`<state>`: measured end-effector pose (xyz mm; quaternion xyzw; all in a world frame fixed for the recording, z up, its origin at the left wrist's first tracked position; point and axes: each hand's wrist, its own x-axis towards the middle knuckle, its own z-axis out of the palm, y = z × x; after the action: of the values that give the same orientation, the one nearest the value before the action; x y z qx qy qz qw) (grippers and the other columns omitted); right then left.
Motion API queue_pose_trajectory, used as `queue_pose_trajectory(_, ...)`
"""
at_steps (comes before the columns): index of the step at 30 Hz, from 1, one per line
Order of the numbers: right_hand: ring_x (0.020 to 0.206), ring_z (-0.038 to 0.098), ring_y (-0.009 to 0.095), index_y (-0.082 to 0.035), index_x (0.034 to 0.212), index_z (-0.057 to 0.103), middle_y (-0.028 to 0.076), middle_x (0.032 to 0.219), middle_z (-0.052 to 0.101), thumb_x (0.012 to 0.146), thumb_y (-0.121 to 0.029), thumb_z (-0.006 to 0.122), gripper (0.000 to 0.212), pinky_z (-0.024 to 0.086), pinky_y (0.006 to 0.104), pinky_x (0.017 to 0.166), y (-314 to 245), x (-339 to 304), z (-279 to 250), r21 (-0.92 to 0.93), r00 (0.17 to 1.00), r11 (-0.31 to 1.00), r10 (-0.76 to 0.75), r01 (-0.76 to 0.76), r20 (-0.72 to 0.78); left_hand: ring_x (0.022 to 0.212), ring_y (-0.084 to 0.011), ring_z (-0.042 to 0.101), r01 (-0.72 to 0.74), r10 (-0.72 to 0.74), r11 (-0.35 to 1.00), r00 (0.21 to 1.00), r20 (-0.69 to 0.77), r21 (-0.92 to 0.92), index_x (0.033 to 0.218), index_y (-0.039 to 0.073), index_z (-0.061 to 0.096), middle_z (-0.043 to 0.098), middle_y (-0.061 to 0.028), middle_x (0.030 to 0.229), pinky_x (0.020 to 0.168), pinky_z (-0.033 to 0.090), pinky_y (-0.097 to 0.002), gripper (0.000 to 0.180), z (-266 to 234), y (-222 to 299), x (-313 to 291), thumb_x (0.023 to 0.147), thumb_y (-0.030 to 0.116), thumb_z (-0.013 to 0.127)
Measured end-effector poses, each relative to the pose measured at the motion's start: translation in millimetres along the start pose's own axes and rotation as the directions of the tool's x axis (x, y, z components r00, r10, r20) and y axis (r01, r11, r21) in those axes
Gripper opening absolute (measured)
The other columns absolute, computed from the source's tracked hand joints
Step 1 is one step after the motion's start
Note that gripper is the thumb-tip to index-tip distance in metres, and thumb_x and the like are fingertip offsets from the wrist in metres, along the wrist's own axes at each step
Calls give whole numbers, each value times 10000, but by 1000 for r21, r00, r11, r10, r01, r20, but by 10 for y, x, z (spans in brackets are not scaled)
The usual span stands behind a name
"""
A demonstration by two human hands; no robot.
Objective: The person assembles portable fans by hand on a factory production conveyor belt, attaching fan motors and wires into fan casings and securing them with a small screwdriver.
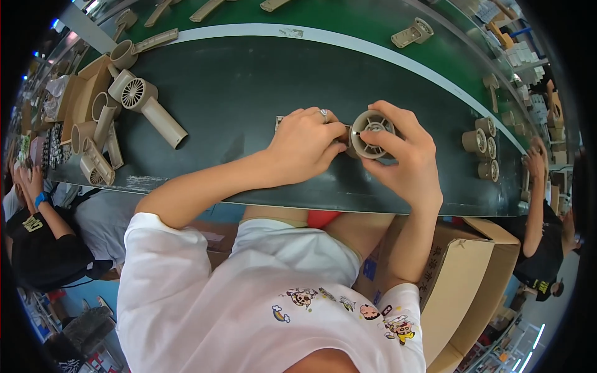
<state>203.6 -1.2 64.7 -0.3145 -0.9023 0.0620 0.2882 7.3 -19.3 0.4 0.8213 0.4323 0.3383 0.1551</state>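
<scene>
I have the dark work table (249, 78) across the middle of my view, the green conveyor (348, 15) running behind it past a pale strip (373, 45); a cardboard box (460, 273) stands low by my right side; loose fan shells (160, 115) lie well off to my left, so I judge I have room to turn the piece without knocking them.

My left hand (305, 146) is curled closed on the neck side of the piece, though its palm side is hidden and I cannot tell how hard it presses; my right hand (407, 149) is held narrow around the rim, one finger reaching inside; I would keep the left as the steady clamp and let only the right do the fine work.

The beige fan housing (372, 126) is between my two hands, its round mouth facing up at me; whether it touches the table I cannot tell; smaller round parts (477, 142) stand in a group to my right.

Smallest are the spokes (374, 120) inside the rim; I would press square and gently near the hub, since a sideways push could bend them or tip the housing.
</scene>
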Motion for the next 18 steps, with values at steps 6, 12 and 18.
queue_pose_trajectory(6,925,655,284,-69,902,669,102,1168,608,599,0,788,332,553,358,748,-19,1,-79,323,978,926,162,-197,130,748,-285,619,234,-213,956,968,132,-174,848,62,662,648,-76,824,647,479,-386,93,-33,-12,14,780,124,672)
queue_pose_trajectory(12,986,667,274,-60,890,693,162,1175,638,599,49,778,323,533,331,851,215,-151,94,605,981,773,177,-190,83,777,-314,634,189,-173,968,979,104,-164,767,55,649,659,-109,799,689,487,-428,84,-12,15,7,753,136,637)
queue_pose_trajectory(18,1052,647,339,13,862,683,216,1060,672,594,72,793,296,516,351,883,161,-296,456,843,940,531,324,-88,-106,764,-333,636,172,-159,974,982,98,-150,785,53,651,659,-120,771,683,488,-436,96,-53,-7,1,753,142,634)
